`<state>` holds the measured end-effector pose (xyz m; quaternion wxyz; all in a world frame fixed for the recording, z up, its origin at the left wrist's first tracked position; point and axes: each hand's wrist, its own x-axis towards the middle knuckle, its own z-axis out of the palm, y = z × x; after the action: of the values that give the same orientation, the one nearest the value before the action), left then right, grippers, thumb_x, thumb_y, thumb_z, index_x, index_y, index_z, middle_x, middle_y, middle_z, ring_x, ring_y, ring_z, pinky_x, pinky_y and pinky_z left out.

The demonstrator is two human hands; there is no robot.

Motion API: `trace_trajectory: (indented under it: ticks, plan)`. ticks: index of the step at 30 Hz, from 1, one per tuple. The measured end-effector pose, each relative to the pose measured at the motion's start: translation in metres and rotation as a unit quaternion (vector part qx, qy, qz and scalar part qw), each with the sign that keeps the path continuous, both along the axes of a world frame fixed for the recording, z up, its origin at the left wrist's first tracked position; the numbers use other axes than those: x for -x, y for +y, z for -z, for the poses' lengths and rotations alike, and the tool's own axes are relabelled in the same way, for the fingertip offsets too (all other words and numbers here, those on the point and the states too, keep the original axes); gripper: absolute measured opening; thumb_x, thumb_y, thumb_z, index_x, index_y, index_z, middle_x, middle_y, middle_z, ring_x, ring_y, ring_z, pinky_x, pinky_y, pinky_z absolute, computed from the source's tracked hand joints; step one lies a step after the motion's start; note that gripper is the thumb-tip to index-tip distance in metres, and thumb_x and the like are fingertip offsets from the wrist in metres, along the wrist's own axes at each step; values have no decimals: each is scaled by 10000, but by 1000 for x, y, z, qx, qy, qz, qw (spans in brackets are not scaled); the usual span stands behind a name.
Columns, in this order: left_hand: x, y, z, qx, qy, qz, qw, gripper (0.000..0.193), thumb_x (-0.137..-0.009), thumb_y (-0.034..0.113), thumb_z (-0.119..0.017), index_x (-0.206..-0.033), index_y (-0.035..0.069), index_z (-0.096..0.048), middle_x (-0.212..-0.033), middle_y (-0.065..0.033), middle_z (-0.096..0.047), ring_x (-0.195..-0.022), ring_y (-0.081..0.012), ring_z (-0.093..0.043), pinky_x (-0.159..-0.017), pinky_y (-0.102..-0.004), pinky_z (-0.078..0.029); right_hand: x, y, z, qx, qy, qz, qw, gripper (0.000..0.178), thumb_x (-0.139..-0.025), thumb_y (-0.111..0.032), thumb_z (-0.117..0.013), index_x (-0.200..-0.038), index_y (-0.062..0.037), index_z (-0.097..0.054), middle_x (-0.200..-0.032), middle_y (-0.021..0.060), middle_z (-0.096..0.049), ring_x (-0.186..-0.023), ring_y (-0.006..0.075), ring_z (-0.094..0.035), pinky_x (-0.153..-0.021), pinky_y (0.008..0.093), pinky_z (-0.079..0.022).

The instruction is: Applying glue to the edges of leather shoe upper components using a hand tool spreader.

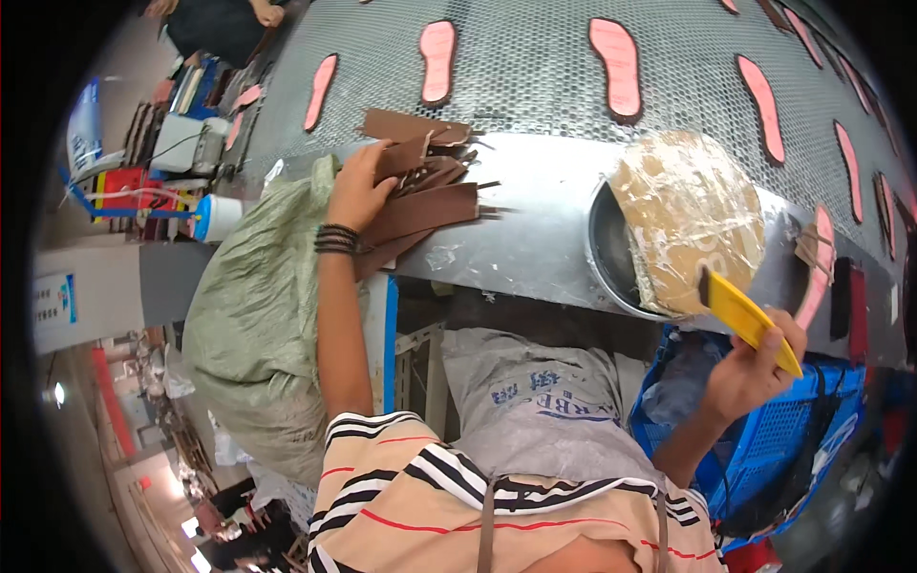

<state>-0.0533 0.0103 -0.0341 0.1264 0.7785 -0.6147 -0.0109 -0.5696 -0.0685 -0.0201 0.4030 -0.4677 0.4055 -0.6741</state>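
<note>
My left hand (pixel 358 191), with dark beaded bands at the wrist, is closed over a pile of brown strips (pixel 430 205) with frayed ends at the left of the metal table edge. My right hand (pixel 750 372) grips a yellow-handled brush (pixel 750 320), its dark tip touching or just over a cardboard piece (pixel 683 215) covered with whitish film. That cardboard partly covers a metal bowl (pixel 604 244), hiding most of its inside. Just right of the bowl lies a pink sole-shaped piece (pixel 815 272) with a band around it.
Pink insoles (pixel 616 69) with dark edges lie spaced out on the textured mesh surface (pixel 521 72). A green sack (pixel 250 315) stands at the left, a blue crate (pixel 783 430) below right, and a grey sack (pixel 544 392) under the table. Another person's hand (pixel 267 11) shows far left.
</note>
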Motion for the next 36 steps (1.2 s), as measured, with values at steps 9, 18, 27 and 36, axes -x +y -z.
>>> trace_trajectory:
  ticks: [9,18,27,36]
  plan:
    - [-106,-4,24,-87,141,63,984,361,-923,50,-579,-1278,-19,-589,-1288,-152,-612,-1214,-262,-560,-1054,-395,-426,-20,2,-16,-76,85,-194,974,122,-920,-88,-665,-993,8,-685,-921,90,-687,-851,142,-625,-768,293,-493]
    - [57,25,-142,328,551,168,749,499,-1029,340,-447,-1422,32,-450,-870,-62,-443,-721,-170,-405,-733,-328,-455,-15,9,-16,-55,81,-179,979,122,-933,-82,-656,-999,17,-682,-938,103,-689,-847,159,-636,-775,283,-490]
    - [262,79,-11,43,878,33,475,477,-875,403,-562,-1024,-45,-631,-930,-196,-608,-882,-269,-577,-788,-427,-507,-48,-4,-6,-9,200,-184,962,136,-884,-100,-707,-976,-3,-684,-889,125,-682,-786,259,-666,-722,353,-520]
    - [194,103,-48,-206,767,129,593,297,-951,224,-615,-1037,-56,-564,-897,-169,-689,-750,-214,-665,-635,-330,-515,-62,-11,7,37,314,-164,934,119,-831,-55,-747,-933,-16,-700,-828,113,-674,-765,279,-627,-698,367,-481]
